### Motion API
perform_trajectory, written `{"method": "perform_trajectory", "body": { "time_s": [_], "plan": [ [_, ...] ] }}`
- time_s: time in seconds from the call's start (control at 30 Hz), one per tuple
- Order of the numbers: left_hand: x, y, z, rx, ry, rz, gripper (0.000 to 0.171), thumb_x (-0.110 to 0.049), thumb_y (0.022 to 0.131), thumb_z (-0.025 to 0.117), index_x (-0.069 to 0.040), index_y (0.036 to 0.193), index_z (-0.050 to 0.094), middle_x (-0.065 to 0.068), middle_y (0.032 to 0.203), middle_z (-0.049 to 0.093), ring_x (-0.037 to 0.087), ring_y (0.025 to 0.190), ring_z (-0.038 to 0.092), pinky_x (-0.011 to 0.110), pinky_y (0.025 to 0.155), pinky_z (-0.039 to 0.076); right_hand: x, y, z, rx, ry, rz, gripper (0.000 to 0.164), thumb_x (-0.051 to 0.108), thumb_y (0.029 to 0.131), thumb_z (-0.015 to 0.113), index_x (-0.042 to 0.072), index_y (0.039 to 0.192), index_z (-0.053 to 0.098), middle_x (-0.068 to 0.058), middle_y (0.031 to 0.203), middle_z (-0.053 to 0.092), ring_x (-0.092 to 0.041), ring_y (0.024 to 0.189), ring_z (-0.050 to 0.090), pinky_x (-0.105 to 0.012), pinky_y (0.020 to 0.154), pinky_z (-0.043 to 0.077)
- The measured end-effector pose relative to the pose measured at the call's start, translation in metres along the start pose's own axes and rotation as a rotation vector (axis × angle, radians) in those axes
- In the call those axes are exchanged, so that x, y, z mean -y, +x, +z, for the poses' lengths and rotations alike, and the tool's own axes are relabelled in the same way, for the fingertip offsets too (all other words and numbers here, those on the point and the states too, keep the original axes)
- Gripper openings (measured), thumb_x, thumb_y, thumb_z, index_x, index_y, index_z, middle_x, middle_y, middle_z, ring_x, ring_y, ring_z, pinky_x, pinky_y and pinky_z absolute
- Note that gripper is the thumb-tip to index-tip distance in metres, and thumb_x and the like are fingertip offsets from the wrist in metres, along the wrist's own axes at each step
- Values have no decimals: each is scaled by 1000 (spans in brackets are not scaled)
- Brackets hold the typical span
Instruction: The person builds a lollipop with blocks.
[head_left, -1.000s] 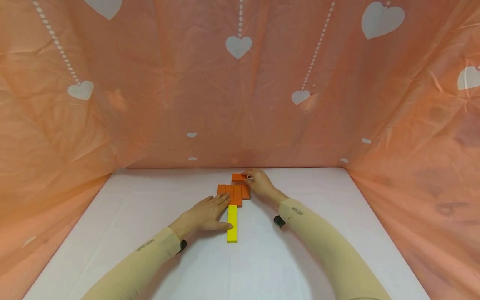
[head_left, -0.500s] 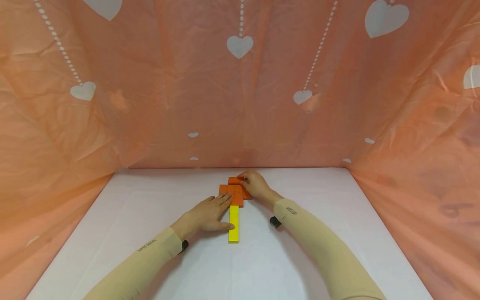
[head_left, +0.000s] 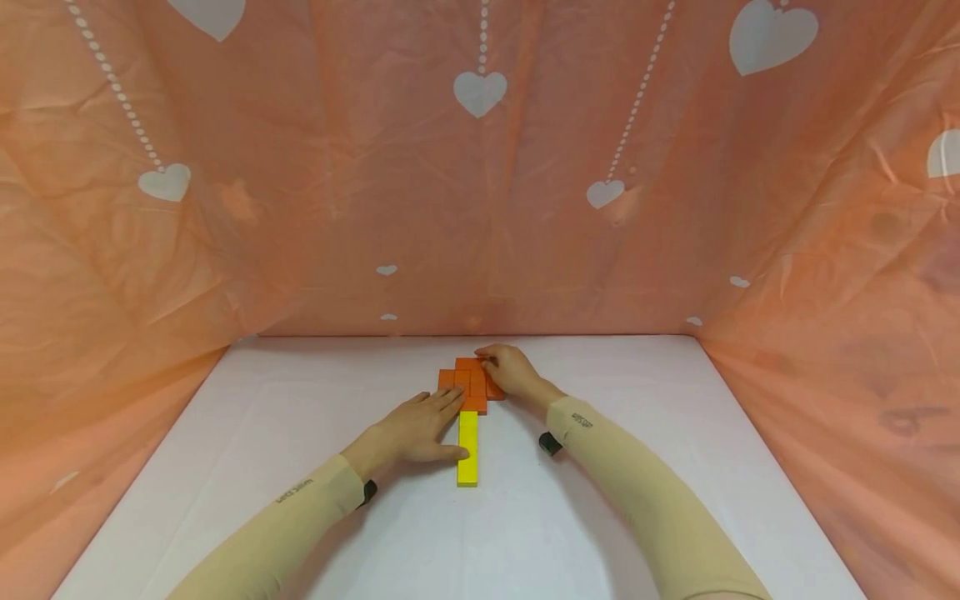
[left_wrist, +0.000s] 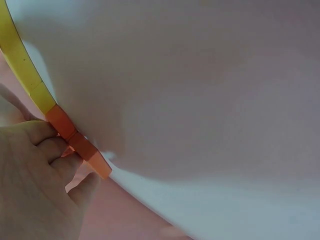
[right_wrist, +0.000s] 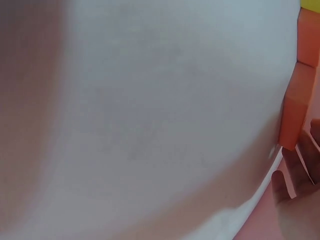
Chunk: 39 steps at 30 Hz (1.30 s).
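Orange rectangular blocks (head_left: 462,383) lie flat in a tight cluster near the table's far edge. A yellow strip of blocks (head_left: 467,429) runs from the cluster toward the near side. My left hand (head_left: 417,427) lies over the cluster's left part, fingers extended, its thumb on the yellow strip. In the left wrist view those fingertips touch the orange side. My right hand (head_left: 514,371) pinches an orange block (head_left: 466,363) against the cluster's far side, hiding its right end. In the right wrist view, the right hand's fingers (right_wrist: 295,172) are beside an orange block (right_wrist: 296,105).
The blocks lie on a white tabletop (head_left: 480,550). Behind and at both sides hangs an orange curtain (head_left: 345,192) with white hearts. A dark wrist device (head_left: 551,443) shows under the right sleeve, another (head_left: 367,492) under the left.
My right hand has brought the far orange block leftward and nearer, closing the gap to the cluster. My left hand has stayed in place on the blocks.
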<state>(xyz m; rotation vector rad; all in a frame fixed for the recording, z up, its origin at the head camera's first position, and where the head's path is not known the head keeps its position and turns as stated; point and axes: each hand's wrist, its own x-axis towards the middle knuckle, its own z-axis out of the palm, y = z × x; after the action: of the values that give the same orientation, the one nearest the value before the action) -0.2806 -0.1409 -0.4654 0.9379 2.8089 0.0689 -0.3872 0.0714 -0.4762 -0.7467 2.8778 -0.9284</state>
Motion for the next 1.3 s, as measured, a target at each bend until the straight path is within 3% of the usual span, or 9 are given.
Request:
{"method": "perform_trajectory", "body": {
  "time_s": [0.43, 0.77, 1.3],
  "plan": [
    [1, 2, 3, -8, 16, 6, 97, -71, 95, 54, -4, 162, 34, 13, 170, 28, 31, 156, 28, 51, 124, 31, -2, 4, 2, -32, -12, 16, 25, 7, 105, 59, -1, 124, 73, -19, 128, 70, -34, 125, 63, -46, 112, 48],
    [3, 4, 3, -8, 24, 5, 97, -71, 95, 54, -4, 162, 34, 12, 170, 28, 31, 156, 28, 51, 124, 32, -2, 6, 2, -17, -23, 27, 26, 6, 105, 58, 1, 125, 74, -18, 129, 69, -34, 126, 62, -46, 112, 48],
    [2, 4, 1, 3, 26, 4, 97, -70, 95, 56, -2, 161, 34, 14, 170, 26, 32, 157, 26, 52, 126, 27, -1, -9, -13, 4, 60, 48, 39, 18, 106, 59, 3, 143, 62, -16, 141, 64, -34, 128, 61, -48, 110, 50]
  ]
}}
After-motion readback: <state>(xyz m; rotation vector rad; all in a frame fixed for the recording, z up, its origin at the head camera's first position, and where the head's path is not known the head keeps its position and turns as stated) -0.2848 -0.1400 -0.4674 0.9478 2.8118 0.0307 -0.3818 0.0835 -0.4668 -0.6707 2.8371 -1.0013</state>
